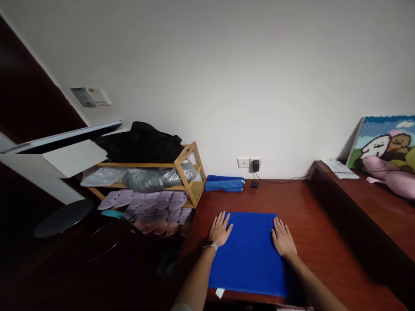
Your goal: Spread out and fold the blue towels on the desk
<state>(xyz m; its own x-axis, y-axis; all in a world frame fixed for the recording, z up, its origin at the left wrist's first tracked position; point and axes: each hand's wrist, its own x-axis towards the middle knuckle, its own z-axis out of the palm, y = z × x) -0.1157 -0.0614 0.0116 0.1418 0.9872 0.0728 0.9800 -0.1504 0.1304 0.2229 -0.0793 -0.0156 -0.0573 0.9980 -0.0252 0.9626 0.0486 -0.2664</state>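
Head feed's good, so I'm going big to small. Pale wall fills the back. Below it, reddish-brown table; a higher wooden surface runs along its right side. Wooden rack left of the table, with a black bag on top and rows of slippers lower down. Blue cloth is spread flat on the table, near edge close to the table's front. Pink plush toy on the higher surface. Folded blue bundle at the wall, beside the rack. Then my two hands: left hand palm down on the cloth's left edge by the far corner, right hand likewise on the right edge. Fingers on both extended, slightly parted, gripping nothing. Band on the left wrist. Black adapter in the wall socket. White tag sticks out under the cloth's near-left edge.
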